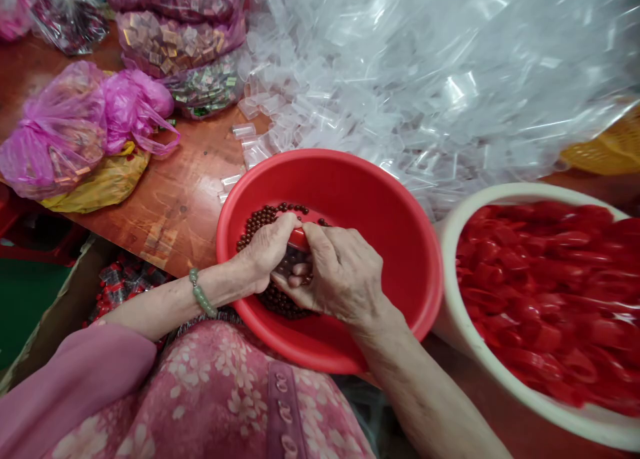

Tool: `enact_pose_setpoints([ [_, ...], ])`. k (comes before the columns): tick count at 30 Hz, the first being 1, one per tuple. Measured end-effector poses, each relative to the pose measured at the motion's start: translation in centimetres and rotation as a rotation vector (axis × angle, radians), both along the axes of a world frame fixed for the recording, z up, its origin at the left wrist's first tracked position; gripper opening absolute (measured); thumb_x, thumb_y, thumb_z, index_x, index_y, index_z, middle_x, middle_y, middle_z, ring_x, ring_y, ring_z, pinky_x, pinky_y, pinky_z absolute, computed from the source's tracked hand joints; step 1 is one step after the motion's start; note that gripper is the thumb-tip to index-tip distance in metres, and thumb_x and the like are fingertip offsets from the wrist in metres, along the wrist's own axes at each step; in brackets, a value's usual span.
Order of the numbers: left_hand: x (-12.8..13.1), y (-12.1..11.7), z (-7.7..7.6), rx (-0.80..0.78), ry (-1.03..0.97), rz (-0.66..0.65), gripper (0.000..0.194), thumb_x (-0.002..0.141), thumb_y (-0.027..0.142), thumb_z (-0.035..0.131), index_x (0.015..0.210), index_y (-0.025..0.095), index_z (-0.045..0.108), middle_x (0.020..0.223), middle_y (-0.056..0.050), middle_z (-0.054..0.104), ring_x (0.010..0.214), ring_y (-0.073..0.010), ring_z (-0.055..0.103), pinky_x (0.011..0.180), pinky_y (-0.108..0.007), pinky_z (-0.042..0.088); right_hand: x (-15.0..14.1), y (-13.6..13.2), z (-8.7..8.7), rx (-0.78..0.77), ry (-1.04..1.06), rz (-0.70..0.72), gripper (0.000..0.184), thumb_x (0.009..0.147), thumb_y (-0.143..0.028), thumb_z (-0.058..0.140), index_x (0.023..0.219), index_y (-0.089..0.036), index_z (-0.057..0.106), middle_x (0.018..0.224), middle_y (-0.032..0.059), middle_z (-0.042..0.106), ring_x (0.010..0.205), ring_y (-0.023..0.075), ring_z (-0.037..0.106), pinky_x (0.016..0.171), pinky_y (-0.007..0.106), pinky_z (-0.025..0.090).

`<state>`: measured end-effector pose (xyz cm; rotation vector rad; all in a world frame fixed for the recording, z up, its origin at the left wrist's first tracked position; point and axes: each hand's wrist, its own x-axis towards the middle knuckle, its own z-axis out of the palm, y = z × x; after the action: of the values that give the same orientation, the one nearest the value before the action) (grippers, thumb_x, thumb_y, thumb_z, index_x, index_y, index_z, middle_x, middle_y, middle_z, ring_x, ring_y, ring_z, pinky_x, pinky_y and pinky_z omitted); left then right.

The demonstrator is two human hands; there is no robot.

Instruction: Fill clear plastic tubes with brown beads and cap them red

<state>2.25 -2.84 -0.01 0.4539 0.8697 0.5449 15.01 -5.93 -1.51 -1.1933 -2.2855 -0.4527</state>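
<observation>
Over a red basin [395, 246], my left hand [267, 249] and my right hand [343, 262] come together around one small clear container with a red cap [299, 239]. Both hands are closed on it, with their thumbs near the red cap. Dark contents show through the clear wall, though my fingers hide much of it. Small round brown balls [257, 222] lie in the basin's left part, beneath and beside my hands. My left wrist wears a green bead bracelet.
A white bucket [453, 266] full of red caps [540, 299] stands right of the basin. Behind it spreads a large heap of clear plastic containers [360, 106]. Pink bags [70, 129] sit on the wooden table [190, 199] at left. Below, a box holds red-capped containers [123, 286].
</observation>
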Motion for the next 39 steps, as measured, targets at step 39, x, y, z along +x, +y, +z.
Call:
enact_pose_setpoints([
  [39, -1.1, 2.3, 1.1, 0.088, -0.166, -0.117, 0.065, 0.091, 0.070, 0.033, 0.082, 0.015, 0.067, 0.068, -0.008, 0.066, 0.075, -0.0211, 0.069, 0.065, -0.030, 0.054, 0.1, 1.9, 0.2, -0.207, 0.351, 0.038, 0.061, 0.080, -0.047, 0.066, 0.129, -0.016, 0.045, 0.108, 0.0152, 0.065, 0.094, 0.0278, 0.063, 0.081, 0.043, 0.054],
])
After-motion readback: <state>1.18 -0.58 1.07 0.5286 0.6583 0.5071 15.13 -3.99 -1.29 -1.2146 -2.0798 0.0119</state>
